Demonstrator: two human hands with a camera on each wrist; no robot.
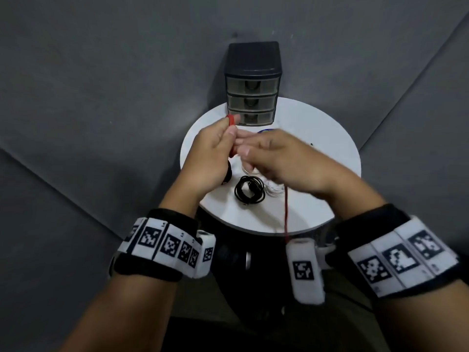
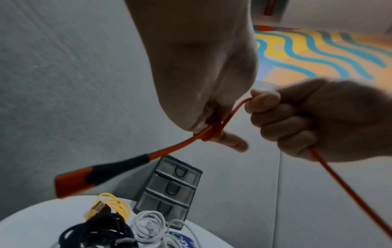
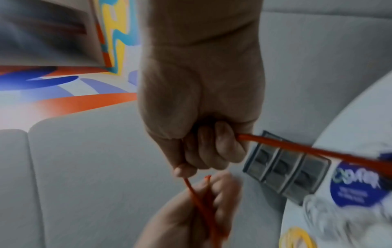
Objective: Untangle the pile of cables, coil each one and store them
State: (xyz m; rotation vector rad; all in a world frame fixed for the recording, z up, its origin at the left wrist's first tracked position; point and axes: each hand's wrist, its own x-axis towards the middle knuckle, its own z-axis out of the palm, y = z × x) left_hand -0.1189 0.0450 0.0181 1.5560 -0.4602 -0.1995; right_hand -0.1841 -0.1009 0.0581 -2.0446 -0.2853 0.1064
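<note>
Wrist bands: nearest the head camera, both forearms carry black bands with white coded tags; the hands meet above the round white worktop (image 1: 317, 158).
Left hand (image 1: 212, 154): its grip is closed on the red cable (image 2: 214, 132). Several turns are pinched between thumb and fingers, and the red-and-black plug end sticks out past the knuckles.
Right hand (image 1: 284, 158): fingers are curled round the same red cable. It holds the running length close beside the left hand, and the free tail hangs down past the near edge of the worktop.
Step in hand: coiling the red cable, I judge. It is clear of the other cables and held in the air over the worktop, with only a few turns wound.
Already coiled: a black coil (image 1: 250, 190) lies on the worktop near the front, a white coil (image 2: 148, 224) lies just beside it, and a yellow coil (image 2: 115, 205) sits next to a dark one in the left wrist view.
Storage: the small drawer unit (image 1: 251, 102) stands at the far edge of the worktop, with all three drawers shut.
Next move: the right hand likely has to feed more of the hanging tail into another loop, while the left keeps its pinch on the turns so they do not spring apart.
After that: a drawer must be opened before any coil can go in.
</note>
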